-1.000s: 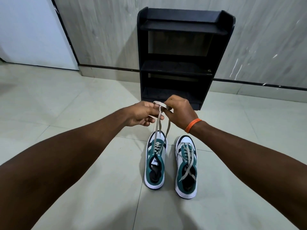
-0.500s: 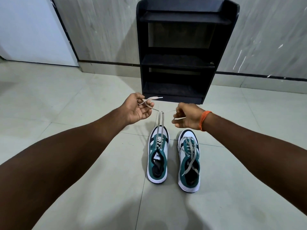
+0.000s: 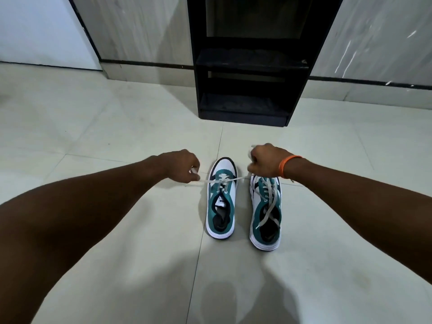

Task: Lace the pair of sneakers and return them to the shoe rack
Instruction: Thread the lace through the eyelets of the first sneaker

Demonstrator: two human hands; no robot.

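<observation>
Two teal-and-white sneakers side by side on the floor (image 3: 117, 127), toes toward the rack (image 3: 243, 106), heels toward the camera. Left sneaker (image 3: 221, 202) laced only through the eyelets nearest the toe, tongue label showing. Lace (image 3: 224, 180) pulled out flat and taut to both sides over those eyelets. Left hand (image 3: 181, 166) just left of the toe, closed in a fist, fingers (image 3: 192, 176) pinching one lace end, a short tip sticking out above the knuckles. Right hand (image 3: 265, 162) over the gap between the toes and above the right sneaker's toe, closed too, gripping the other lace end; fingertips hidden under the hand, a blurred bit of lace poking out on top. Orange band (image 3: 288, 164) on the right wrist. Right sneaker (image 3: 266, 216) laced further up, its loose lace ends crossed over the tongue and opening. Both sneakers near the rack but apart from it. Rack black, open-fronted, shelves bare, standing against a grey wall (image 3: 140, 31). Pale tiled floor, a grout line running under the left sneaker.
</observation>
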